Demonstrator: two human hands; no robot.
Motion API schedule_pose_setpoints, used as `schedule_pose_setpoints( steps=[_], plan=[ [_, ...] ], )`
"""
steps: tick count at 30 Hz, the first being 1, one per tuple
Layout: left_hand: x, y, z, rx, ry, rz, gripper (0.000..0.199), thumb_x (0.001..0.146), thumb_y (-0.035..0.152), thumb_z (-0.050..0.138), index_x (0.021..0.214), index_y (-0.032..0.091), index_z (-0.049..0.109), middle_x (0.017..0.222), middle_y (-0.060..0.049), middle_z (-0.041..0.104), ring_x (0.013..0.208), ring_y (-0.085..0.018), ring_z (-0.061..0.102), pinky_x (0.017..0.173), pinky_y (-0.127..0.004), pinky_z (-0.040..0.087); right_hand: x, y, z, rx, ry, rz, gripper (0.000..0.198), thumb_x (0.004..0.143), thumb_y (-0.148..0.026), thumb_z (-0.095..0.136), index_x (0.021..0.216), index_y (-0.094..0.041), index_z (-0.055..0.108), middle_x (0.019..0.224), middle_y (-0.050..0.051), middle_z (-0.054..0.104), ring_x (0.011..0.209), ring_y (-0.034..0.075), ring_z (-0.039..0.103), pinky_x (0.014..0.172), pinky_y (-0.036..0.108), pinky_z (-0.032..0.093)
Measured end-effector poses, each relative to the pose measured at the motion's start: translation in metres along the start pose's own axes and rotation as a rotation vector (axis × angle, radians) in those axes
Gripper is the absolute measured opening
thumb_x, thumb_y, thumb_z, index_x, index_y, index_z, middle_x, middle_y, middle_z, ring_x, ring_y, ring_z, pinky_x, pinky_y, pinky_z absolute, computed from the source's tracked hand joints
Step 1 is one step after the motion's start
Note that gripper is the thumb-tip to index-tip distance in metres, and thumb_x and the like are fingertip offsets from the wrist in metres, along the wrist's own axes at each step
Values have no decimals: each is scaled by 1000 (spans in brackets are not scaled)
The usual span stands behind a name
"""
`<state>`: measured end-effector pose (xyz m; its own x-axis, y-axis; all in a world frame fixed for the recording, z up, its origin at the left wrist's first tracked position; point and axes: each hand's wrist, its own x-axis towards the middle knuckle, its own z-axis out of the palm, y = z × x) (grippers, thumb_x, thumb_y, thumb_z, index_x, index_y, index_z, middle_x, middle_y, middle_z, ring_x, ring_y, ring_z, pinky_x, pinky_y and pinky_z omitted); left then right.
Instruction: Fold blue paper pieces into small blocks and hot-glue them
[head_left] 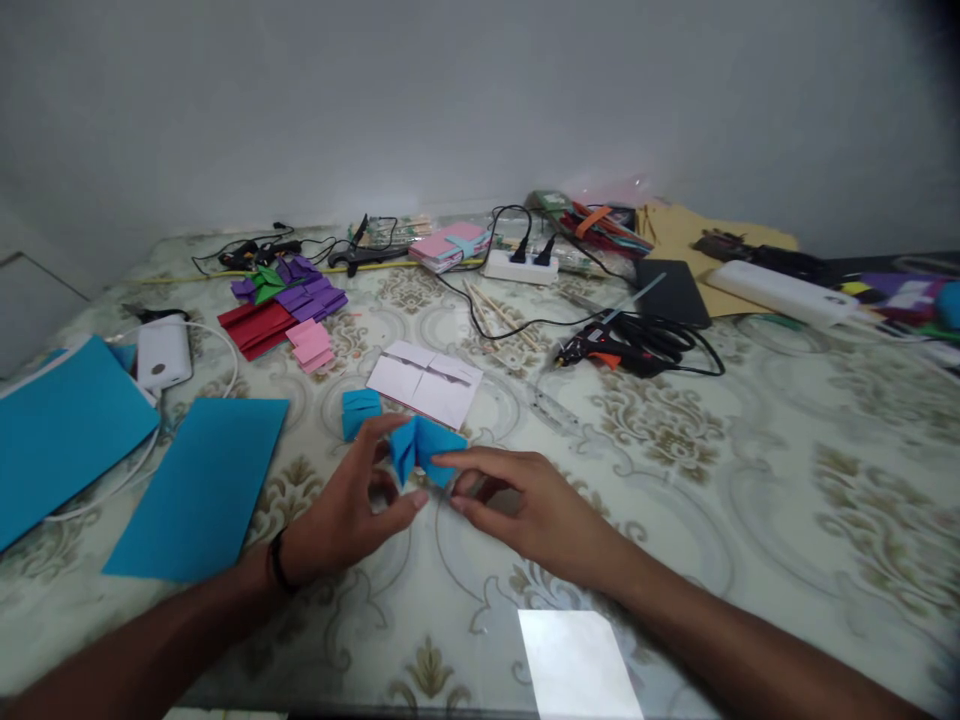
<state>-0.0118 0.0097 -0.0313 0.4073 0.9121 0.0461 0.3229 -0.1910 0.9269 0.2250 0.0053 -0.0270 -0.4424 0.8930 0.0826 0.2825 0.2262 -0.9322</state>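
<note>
Between my two hands, just above the table, is a small folded piece of blue paper [442, 440], creased and partly opened out. My left hand [367, 490] holds its left end with fingers behind and thumb in front. At the right end, my right hand [517, 490] pinches the paper between thumb and fingers. Another small folded blue paper [361, 408] lies just beyond my left hand. Behind the held piece lies a white folded paper [427, 382] with flaps meeting in the middle.
Blue sheets [202, 490] and a white power bank [163, 352] lie on the left. Folded purple [311, 292], red [257, 328] and pink [310, 345] papers sit farther back. A glue gun [607, 345] with coiled cable, a ruler [553, 408] and a power strip [521, 267] occupy the back right.
</note>
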Motion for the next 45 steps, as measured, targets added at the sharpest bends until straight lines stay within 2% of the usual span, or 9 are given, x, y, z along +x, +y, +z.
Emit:
schedule_pose_setpoints(
  steps=[6, 11, 14, 16, 19, 26, 32, 37, 45],
  plan=[
    [4, -3, 3, -160, 84, -88, 50, 98, 30, 62, 146, 29, 45, 131, -11, 58, 92, -18, 67, 61, -23, 58, 0, -1, -1, 77, -53, 74, 33, 89, -23, 67, 121, -25, 77, 89, 5, 79, 73, 16, 71, 67, 28, 57],
    [7, -5, 1, -143, 123, -175, 50, 95, 43, 67, 138, 21, 54, 86, -2, 67, 60, -13, 62, 55, -24, 53, -3, -1, -2, 142, -134, 53, 30, 90, -24, 69, 119, -23, 78, 89, 5, 79, 75, 15, 72, 69, 26, 58],
    [6, -6, -2, -55, 125, -271, 34, 91, 48, 70, 105, 17, 67, 61, 2, 62, 56, -16, 60, 54, -27, 49, -5, -1, -2, 128, -206, -1, 28, 91, -24, 71, 118, -22, 78, 89, 5, 81, 74, 14, 72, 69, 25, 57],
    [6, -5, -3, -21, 125, -280, 36, 89, 49, 71, 73, 18, 60, 55, 2, 57, 54, -15, 55, 54, -27, 45, -5, -1, -1, 137, -249, -19, 30, 91, -23, 70, 121, -22, 77, 91, 6, 82, 75, 14, 72, 69, 24, 57],
    [6, -5, -4, -18, 87, -250, 49, 89, 51, 69, 58, 20, 47, 55, 2, 52, 54, -13, 45, 52, -26, 38, -5, -1, 1, 146, -245, -30, 35, 91, -21, 69, 126, -24, 75, 89, 4, 80, 74, 13, 70, 68, 22, 55],
    [6, 0, 0, -47, 84, -252, 40, 86, 47, 73, 62, 17, 57, 62, 0, 60, 59, -14, 50, 56, -26, 42, -6, 3, 5, 107, -274, -88, 34, 89, -24, 75, 123, -25, 78, 81, 0, 73, 61, 9, 55, 57, 20, 45],
    [11, 14, 5, -129, 69, -259, 35, 85, 46, 75, 69, 17, 62, 69, -1, 66, 63, -15, 55, 59, -26, 45, -3, 2, 5, 134, -270, -128, 30, 89, -30, 79, 118, -23, 80, 93, 4, 76, 68, 11, 63, 61, 21, 48],
    [16, 20, 15, -223, 105, -230, 31, 83, 42, 78, 76, 17, 60, 72, 0, 65, 66, -15, 57, 60, -26, 47, -2, 4, 2, 115, -242, -214, 24, 95, -27, 73, 118, -25, 80, 117, 7, 79, 96, 19, 74, 80, 27, 56],
    [13, 19, 12, -221, 35, -204, 37, 87, 43, 75, 65, 15, 64, 64, -3, 66, 60, -14, 57, 58, -26, 48, -1, 1, -3, 173, -232, -198, 16, 96, -29, 73, 108, -23, 82, 108, 6, 79, 92, 17, 75, 81, 27, 59]
  ],
)
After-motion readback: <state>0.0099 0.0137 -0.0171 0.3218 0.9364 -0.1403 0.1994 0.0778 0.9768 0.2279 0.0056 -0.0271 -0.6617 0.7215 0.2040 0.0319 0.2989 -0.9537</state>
